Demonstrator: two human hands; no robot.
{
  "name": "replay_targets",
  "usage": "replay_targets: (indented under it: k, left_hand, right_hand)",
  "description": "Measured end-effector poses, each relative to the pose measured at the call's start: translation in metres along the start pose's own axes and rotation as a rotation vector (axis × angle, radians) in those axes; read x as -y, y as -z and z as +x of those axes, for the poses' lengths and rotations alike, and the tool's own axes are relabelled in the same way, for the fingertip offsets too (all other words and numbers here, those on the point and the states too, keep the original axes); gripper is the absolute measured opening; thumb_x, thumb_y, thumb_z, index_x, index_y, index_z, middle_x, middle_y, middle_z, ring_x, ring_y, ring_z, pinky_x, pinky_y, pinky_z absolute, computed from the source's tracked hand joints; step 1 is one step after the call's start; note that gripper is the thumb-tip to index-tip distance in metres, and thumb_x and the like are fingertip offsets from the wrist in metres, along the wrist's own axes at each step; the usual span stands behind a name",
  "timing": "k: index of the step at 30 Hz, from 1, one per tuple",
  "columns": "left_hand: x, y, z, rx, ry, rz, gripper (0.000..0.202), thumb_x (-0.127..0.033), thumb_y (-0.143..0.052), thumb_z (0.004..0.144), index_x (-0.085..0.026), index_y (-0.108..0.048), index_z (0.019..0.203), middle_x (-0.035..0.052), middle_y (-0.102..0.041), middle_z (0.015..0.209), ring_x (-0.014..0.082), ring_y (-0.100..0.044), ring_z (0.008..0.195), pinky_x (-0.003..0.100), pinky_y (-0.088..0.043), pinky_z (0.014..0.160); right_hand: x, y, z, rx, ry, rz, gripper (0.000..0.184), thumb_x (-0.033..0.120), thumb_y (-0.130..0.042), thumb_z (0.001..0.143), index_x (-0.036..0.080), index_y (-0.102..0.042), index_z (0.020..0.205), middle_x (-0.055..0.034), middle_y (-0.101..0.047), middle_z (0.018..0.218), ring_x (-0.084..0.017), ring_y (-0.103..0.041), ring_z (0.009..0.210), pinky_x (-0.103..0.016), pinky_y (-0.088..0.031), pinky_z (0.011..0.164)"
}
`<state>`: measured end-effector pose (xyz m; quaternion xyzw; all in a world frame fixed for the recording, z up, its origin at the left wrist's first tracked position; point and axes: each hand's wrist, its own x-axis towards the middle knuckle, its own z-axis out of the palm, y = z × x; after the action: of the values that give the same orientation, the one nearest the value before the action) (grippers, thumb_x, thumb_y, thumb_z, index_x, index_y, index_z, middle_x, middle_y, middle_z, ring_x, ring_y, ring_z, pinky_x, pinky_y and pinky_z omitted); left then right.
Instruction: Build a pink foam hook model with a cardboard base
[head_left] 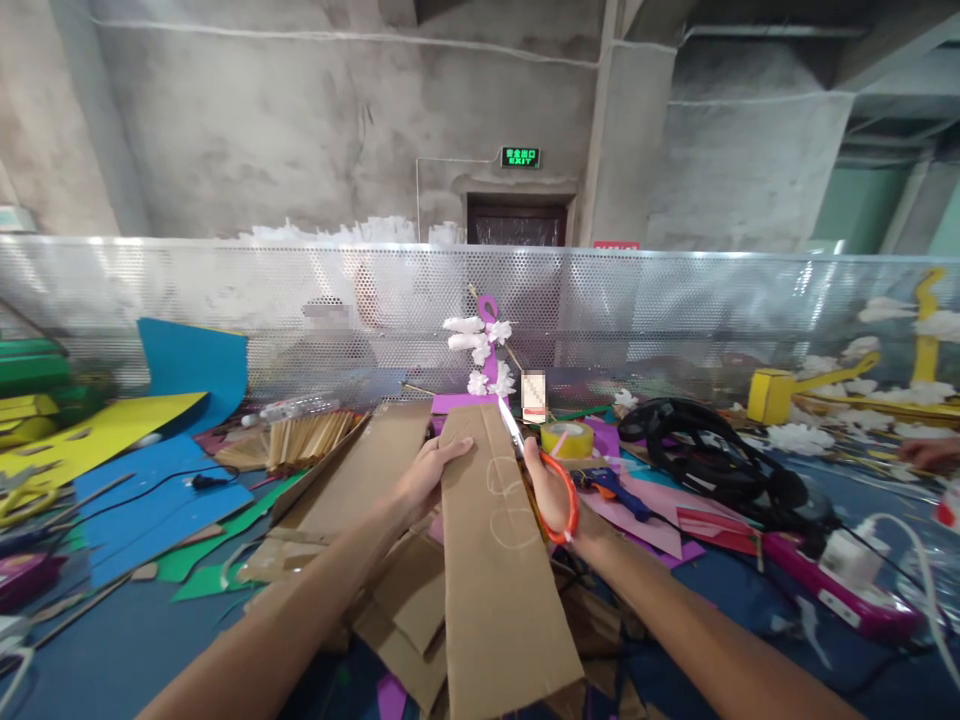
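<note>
A long brown cardboard piece [491, 590] stretches away from me in the middle, with pale round outlines drawn on it. My left hand [435, 465] grips its left edge near the far end, thumb lying on top. In my right hand [550, 490] are orange-handled scissors [573, 500], with the fingers wrapped round the handle. The scissor blades point forward and lie at the cardboard's far right edge; whether they are parted is hard to make out. Behind the far end stands a purple shape with white paper flowers [489, 345].
To the right lie yellow tape [568, 440], a blue glue gun [619, 490], a black headset-like object [712, 465] and a magenta power strip [840, 590]. Blue sheets [161, 510] and wooden sticks [311, 440] lie left. A perforated metal screen [405, 300] closes the back. Another person's hand [930, 453] shows far right.
</note>
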<state>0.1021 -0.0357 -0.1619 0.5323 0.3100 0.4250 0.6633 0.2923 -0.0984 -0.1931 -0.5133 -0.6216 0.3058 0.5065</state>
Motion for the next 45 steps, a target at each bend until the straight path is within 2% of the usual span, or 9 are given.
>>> replay_targets:
  k: [6,8,13,19,23,28,36,40,45]
  left_hand:
    - [-0.015,0.028,0.004,-0.105,-0.079,0.0,0.053,-0.04,-0.084,0.078,-0.017,-0.063,0.12,0.0129,-0.078,0.099,0.0265,-0.076,0.08,0.037,-0.062,0.072]
    - [-0.018,0.041,0.007,-0.122,-0.121,0.002,0.055,-0.042,-0.084,0.079,-0.019,-0.062,0.124,0.0136,-0.077,0.107,0.0259,-0.075,0.084,0.037,-0.062,0.074]
    - [-0.018,0.063,0.018,-0.231,-0.25,-0.029,0.05,-0.041,-0.084,0.079,-0.023,-0.064,0.121,0.0098,-0.074,0.117,0.0238,-0.073,0.093,0.034,-0.061,0.077]
    - [-0.01,0.072,0.029,-0.28,-0.205,-0.044,0.032,-0.031,-0.074,0.081,-0.018,-0.066,0.11,0.0064,-0.074,0.101,0.0191,-0.071,0.083,0.029,-0.058,0.071]
    - [-0.007,0.076,0.032,-0.272,-0.176,-0.026,0.03,-0.02,-0.073,0.075,-0.018,-0.066,0.103,0.0032,-0.071,0.09,0.0138,-0.067,0.069,0.023,-0.054,0.059]
    - [-0.008,0.079,0.031,-0.273,-0.237,0.015,0.039,-0.031,-0.086,0.071,-0.019,-0.062,0.099,0.0017,-0.069,0.091,0.0118,-0.067,0.067,0.023,-0.054,0.061]
    - [-0.008,0.082,0.031,-0.317,-0.36,0.004,0.051,-0.045,-0.09,0.067,-0.021,-0.062,0.101,0.0015,-0.071,0.095,0.0127,-0.068,0.072,0.027,-0.056,0.072]
    - [-0.008,0.08,0.032,-0.331,-0.393,-0.028,0.048,-0.045,-0.09,0.069,-0.021,-0.062,0.101,0.0012,-0.07,0.095,0.011,-0.067,0.073,0.026,-0.056,0.074]
    - [-0.01,0.054,0.023,-0.249,-0.356,0.013,0.049,-0.046,-0.09,0.069,-0.021,-0.062,0.101,0.0008,-0.069,0.091,0.0115,-0.065,0.071,0.025,-0.057,0.07]
  right_hand:
    - [-0.004,0.028,0.007,0.07,-0.172,-0.004,0.062,0.081,-0.04,0.091,0.021,-0.058,0.088,0.0069,-0.049,0.053,-0.012,-0.045,0.036,-0.024,-0.037,0.04]
    - [-0.004,0.041,0.007,0.098,-0.069,-0.221,0.05,0.07,-0.053,0.091,0.021,-0.057,0.087,0.0057,-0.054,0.057,-0.013,-0.052,0.041,-0.024,-0.039,0.045]
    - [-0.002,0.055,0.005,0.113,0.029,-0.712,0.028,0.04,-0.064,0.089,0.016,-0.069,0.103,-0.0131,-0.077,0.096,-0.03,-0.073,0.093,-0.031,-0.046,0.076]
    - [0.0,0.048,0.001,0.202,0.112,-0.918,0.024,0.038,-0.064,0.085,0.016,-0.074,0.082,-0.0149,-0.077,0.087,-0.03,-0.072,0.086,-0.032,-0.043,0.072]
    - [-0.001,0.048,-0.001,0.246,0.055,-0.891,0.024,0.037,-0.067,0.081,0.017,-0.077,0.089,-0.0147,-0.079,0.097,-0.029,-0.072,0.09,-0.03,-0.043,0.071]
    - [-0.003,0.053,-0.004,0.272,0.012,-0.859,0.029,0.029,-0.068,0.075,0.017,-0.079,0.1,-0.0134,-0.08,0.1,-0.03,-0.073,0.092,-0.029,-0.045,0.071]
    - [0.002,0.069,-0.005,0.345,-0.053,-0.683,0.03,0.03,-0.055,0.089,0.02,-0.079,0.103,-0.0033,-0.075,0.07,-0.014,-0.059,0.039,-0.026,-0.042,0.051]
    - [0.002,0.069,0.0,0.227,-0.005,-0.527,0.04,0.044,-0.046,0.099,0.017,-0.074,0.09,-0.0052,-0.073,0.066,-0.02,-0.069,0.056,-0.027,-0.047,0.054]
    - [0.006,0.052,0.001,0.208,0.054,-0.129,0.05,0.058,-0.055,0.095,0.017,-0.069,0.121,-0.0087,-0.077,0.099,-0.024,-0.073,0.08,-0.031,-0.053,0.064]
